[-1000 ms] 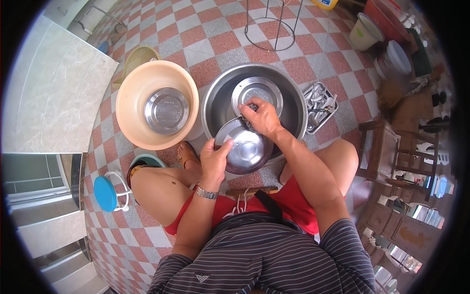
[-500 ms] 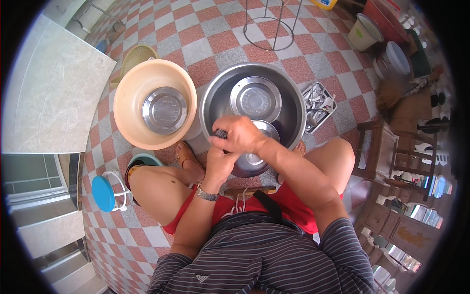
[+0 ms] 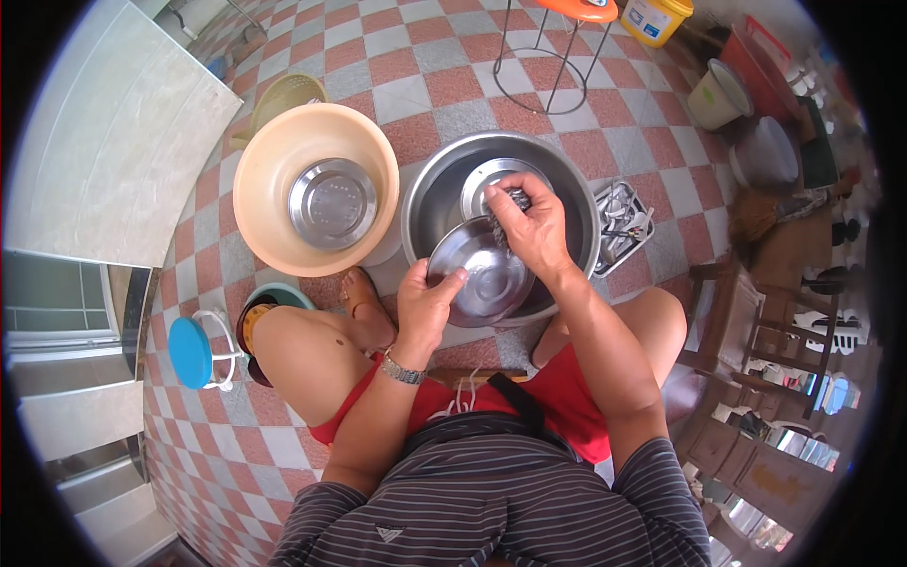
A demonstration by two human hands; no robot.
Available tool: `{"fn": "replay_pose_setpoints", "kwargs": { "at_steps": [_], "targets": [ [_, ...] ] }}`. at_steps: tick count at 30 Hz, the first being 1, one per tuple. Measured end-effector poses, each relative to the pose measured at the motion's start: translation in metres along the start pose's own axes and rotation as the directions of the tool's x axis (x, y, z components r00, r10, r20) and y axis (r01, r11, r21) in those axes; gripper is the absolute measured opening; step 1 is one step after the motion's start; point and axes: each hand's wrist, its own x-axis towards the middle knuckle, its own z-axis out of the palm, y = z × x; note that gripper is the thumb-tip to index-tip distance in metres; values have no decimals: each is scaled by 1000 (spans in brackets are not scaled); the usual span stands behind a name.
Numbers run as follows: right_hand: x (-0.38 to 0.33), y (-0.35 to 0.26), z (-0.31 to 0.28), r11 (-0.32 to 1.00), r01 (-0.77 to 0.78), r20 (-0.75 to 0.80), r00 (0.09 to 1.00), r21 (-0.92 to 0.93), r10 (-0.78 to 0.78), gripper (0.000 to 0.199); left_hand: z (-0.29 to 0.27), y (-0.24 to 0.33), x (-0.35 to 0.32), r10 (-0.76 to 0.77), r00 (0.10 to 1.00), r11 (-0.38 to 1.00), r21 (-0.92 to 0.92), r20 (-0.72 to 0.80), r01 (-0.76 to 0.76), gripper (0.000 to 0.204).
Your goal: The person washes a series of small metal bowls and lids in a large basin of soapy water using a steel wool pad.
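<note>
Tan basin (image 3: 253, 203), one; metal plate (image 3: 332, 204) lying inside, unmoved. Left hand (image 3: 423, 300), one: clamped on the near left rim of the metal dish. Metal dish (image 3: 491, 283), one: held tilted over the near side of the steel tub (image 3: 412, 203). Second plate (image 3: 480, 183), one: inside tub, partly hidden. Scourer (image 3: 501, 232), dark, one: at the dish's far rim, gripped in the right hand (image 3: 536, 231). Right hand: half a second ago across the left, now apart; scouring appears shifted along the rim, same dish in work. Cutlery (image 3: 619, 219), assorted: in metal tray (image 3: 629, 251), just beside tub.
</note>
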Motion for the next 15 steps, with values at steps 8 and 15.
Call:
{"fn": "replay_pose_setpoints", "kwargs": {
  "at_steps": [8, 15],
  "targets": [
    [-17, 9, 26, 721, 466, 348, 880, -513, -322, 25, -5, -15, 0, 58, 997, 996, 66, 60, -62, 22],
    [-6, 5, 21, 605, 504, 481, 849, -616, -217, 25, 1, -14, -6, 188, 977, 958, 202, 100, -205, 20]
  ]
}}
